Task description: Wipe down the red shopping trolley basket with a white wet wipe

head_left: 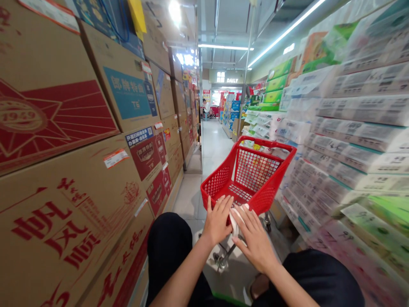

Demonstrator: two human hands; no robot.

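Observation:
A red plastic shopping cart [258,170] with lattice walls stands in front of me, its basket tilted in view. My left hand [219,218] lies on the near edge of the basket, fingers stretched out and nothing in them. Beside it, my right hand [254,232] holds a crumpled white cloth or tissue [235,221] under its fingers against the same red edge. Part of the white piece is hidden by the fingers, so I cannot tell its exact kind. Nothing shows on the visible part of the basket floor.
Large cardboard boxes [73,213] are stacked along the left. Wrapped paper packs [345,145] pile up on the right, close to the cart. A tiled aisle [212,147] runs ahead, where a person [206,108] sits far off. My dark-trousered knees [171,243] flank the cart's wheels [220,261].

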